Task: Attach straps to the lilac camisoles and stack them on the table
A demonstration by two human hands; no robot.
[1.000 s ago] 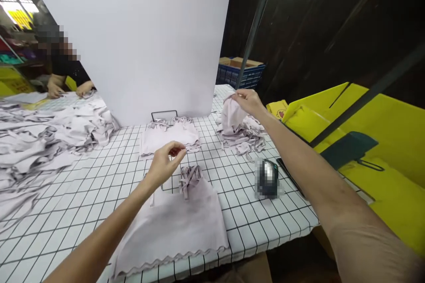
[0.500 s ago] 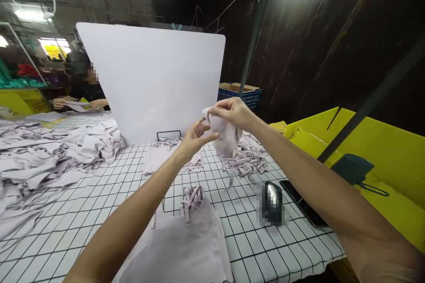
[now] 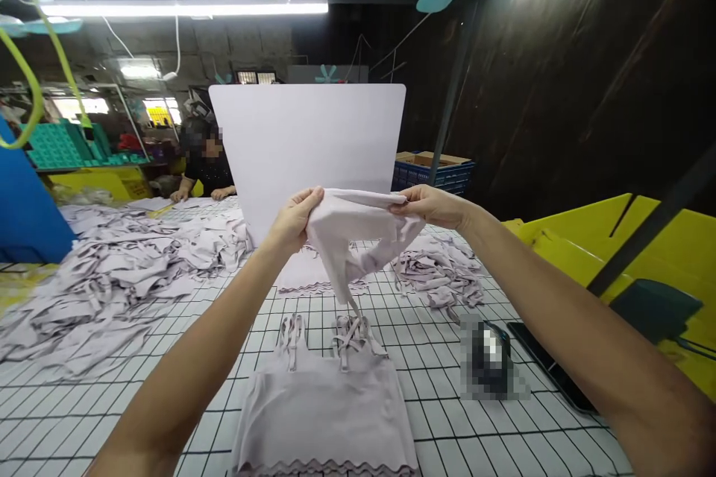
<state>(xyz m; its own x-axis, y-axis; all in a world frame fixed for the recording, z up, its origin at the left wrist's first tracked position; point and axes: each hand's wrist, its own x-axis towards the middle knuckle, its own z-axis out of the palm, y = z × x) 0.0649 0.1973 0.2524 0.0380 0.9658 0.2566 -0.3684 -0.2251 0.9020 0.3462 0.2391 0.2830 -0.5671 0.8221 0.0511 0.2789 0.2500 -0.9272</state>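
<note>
Both my hands hold one pale lilac garment [image 3: 351, 232] up in the air above the checked table [image 3: 112, 395]. My left hand [image 3: 295, 219] is closed on its left edge and my right hand [image 3: 432, 205] pinches its right edge, so the cloth is stretched between them and its lower part hangs down. Below it a lilac camisole [image 3: 324, 410] lies flat on the table near me, straps bunched at its top. Another flat garment [image 3: 305, 279] lies farther back.
A white board [image 3: 313, 138] stands upright behind the garments. A small heap of lilac pieces [image 3: 441, 276] lies at the right, a big heap [image 3: 106, 283] at the left. A dark phone [image 3: 551, 373] and a blurred object [image 3: 486, 365] sit right. Another person [image 3: 204, 164] works at the far left.
My right hand lifted a lilac garment off the right heap and brought it to the middle. My left hand rose from the camisole and took its other edge. The view tilted upward.
</note>
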